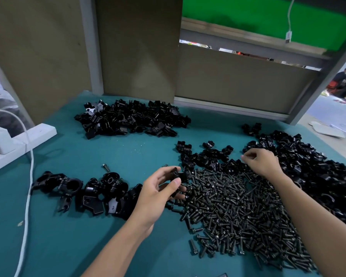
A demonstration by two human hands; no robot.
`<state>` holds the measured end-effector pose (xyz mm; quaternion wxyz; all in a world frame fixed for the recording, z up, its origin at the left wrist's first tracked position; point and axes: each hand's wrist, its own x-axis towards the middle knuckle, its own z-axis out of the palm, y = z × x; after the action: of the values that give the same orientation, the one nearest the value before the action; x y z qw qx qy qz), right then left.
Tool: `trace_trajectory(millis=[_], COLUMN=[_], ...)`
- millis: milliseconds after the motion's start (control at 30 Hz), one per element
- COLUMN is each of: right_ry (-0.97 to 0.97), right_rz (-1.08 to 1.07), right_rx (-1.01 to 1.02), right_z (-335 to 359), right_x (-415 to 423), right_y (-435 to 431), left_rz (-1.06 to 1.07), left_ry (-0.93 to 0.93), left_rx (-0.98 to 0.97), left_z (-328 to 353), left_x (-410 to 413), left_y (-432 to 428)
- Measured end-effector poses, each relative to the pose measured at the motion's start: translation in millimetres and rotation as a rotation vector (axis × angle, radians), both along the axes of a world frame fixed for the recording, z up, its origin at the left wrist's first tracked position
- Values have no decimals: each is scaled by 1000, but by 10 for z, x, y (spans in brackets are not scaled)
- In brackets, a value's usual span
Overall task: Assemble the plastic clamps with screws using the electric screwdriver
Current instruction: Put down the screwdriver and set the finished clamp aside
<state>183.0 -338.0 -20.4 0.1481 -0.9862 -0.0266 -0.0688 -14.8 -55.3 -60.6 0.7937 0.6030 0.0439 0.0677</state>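
Observation:
My left hand [160, 191] grips a black plastic clamp piece [178, 175] between thumb and fingers, just left of a wide pile of dark screws [238, 212]. My right hand [261, 161] hovers with curled fingers over the far edge of that screw pile, beside loose clamp halves [206, 154]; whether it pinches anything I cannot tell. Assembled clamps [84, 191] lie in a group at the left. More black clamp parts are heaped at the back [132, 117] and along the right [312, 168]. No electric screwdriver is in view.
The work surface is a teal mat [88, 246]. A white power strip [18, 144] with a plugged adapter sits at the left edge, and its white cable [28, 196] runs down the mat. One stray screw [105, 167] lies apart. Cardboard panels [138, 47] wall the back.

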Motion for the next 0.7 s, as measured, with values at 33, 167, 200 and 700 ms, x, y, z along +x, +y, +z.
trace_trajectory(millis=[33, 167, 200, 700], right_ry=[66, 236, 271, -69], right_rz=[15, 7, -1, 511], right_rx=[8, -31, -20, 401], right_z=[7, 84, 107, 478], right_x=[-11, 23, 39, -1188], right_y=[31, 133, 140, 840], left_rz=[-1, -4, -2, -109], left_ry=[0, 5, 6, 46], left_rx=[-1, -7, -8, -214], left_z=[-1, 3, 3, 113], left_x=[2, 3, 5, -65], left_y=[0, -9, -8, -49])
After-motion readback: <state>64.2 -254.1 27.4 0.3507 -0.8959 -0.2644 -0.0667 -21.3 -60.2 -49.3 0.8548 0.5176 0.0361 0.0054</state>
